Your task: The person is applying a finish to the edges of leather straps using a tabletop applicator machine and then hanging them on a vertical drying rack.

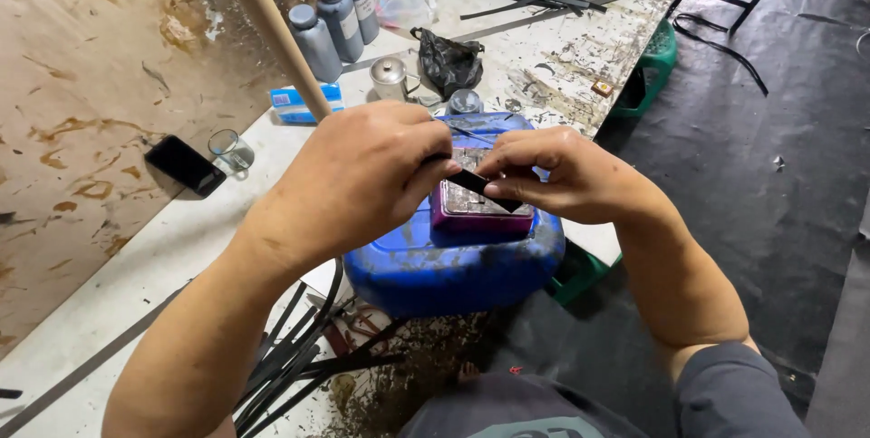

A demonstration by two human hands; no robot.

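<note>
Black strip (480,186) pinched between both hands (458,175), above blue drum (435,270), table edge near

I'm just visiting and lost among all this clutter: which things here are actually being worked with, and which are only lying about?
In use:
left hand
right hand
black strip pinched between both
purple block
blue drum beneath it

Lying about:
three grey bottles
metal cup
black bag
phone
small glass
loose black strips

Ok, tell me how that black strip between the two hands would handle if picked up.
The black strip looks thin and flat, so probably light. The left hand and right hand pinch it with fingertips only, suggesting little weight. Similar black strips curve loosely off the table, so it likely flexes rather than staying stiff.
</note>
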